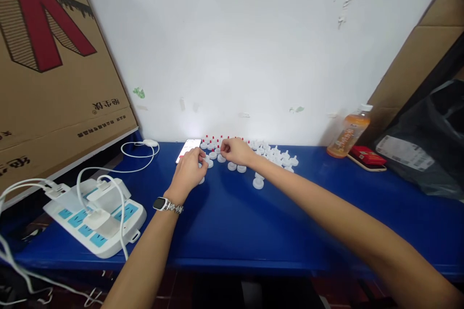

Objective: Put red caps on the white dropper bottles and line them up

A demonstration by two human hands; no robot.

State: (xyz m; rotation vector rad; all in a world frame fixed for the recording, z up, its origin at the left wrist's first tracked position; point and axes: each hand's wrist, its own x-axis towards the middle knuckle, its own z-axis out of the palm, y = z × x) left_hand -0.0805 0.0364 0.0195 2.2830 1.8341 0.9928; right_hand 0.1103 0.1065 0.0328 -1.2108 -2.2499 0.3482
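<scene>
Head view: both arms reach over the table [253, 231], left hand [189, 169] and right hand [236, 152] with fingers curled inward; whether either grips a cap, I cannot tell. A power strip [136, 229] sits near the front left corner, a phone [188, 146] just beyond the left hand. White caps [258, 183] lie toward the back edge, around both hands.
</scene>
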